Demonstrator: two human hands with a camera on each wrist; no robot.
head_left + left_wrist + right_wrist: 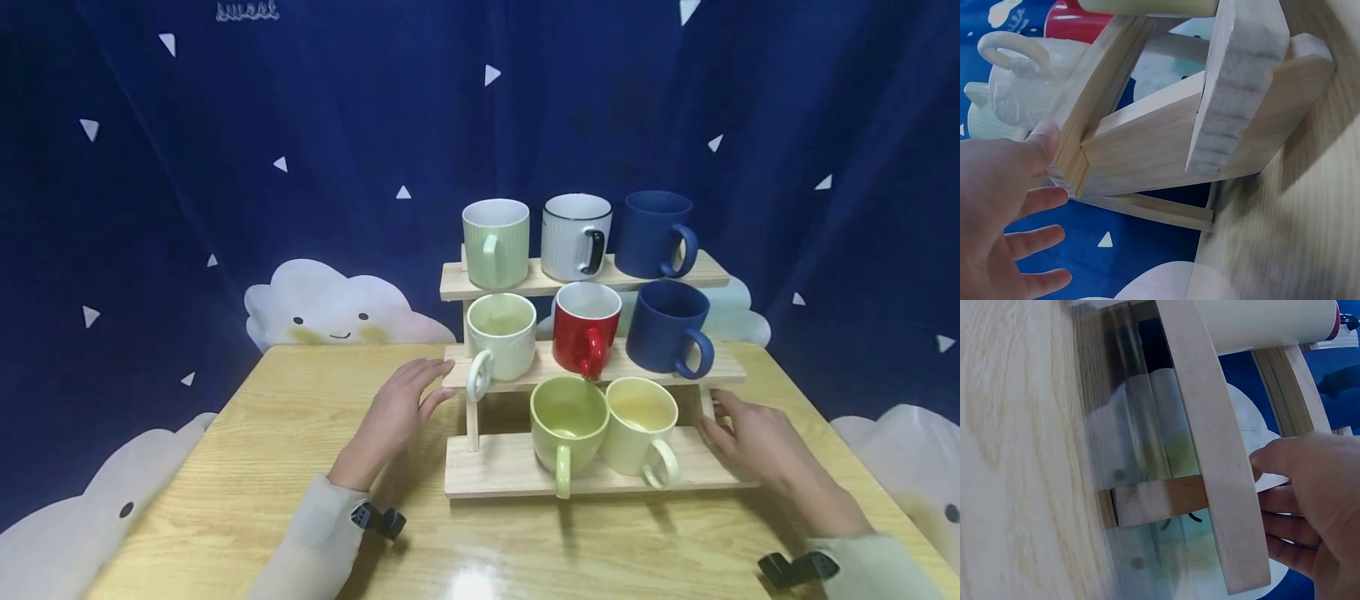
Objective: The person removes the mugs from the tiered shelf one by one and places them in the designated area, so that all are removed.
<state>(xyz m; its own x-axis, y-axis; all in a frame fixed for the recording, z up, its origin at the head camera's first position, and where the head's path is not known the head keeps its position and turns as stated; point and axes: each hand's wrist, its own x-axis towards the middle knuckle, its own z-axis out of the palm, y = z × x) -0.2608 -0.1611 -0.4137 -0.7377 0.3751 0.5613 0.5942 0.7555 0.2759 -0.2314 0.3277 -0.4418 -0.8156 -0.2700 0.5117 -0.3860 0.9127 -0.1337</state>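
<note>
A three-tier wooden rack point(487, 475) stands on the table, carrying several mugs. My left hand point(399, 408) is at the left end of the middle shelf point(1104, 69); its thumb touches the shelf end and its other fingers are spread. Nearest to it is a pale mug point(502, 346) with a white handle. At the rack's right side, by the upright point(707, 402), is my right hand point(765, 437). Its fingertips meet the edge of a board point(1222, 469); whether they reach behind it is unclear. A green mug point(566, 417) and a cream mug point(637, 429) share the bottom shelf.
On the middle shelf are also a red mug point(576, 329) and a blue mug point(663, 329). The top shelf holds a light green mug point(502, 250), a white mug point(566, 246) and another blue mug point(645, 237). A dark blue curtain point(360, 125) hangs behind the table point(300, 417).
</note>
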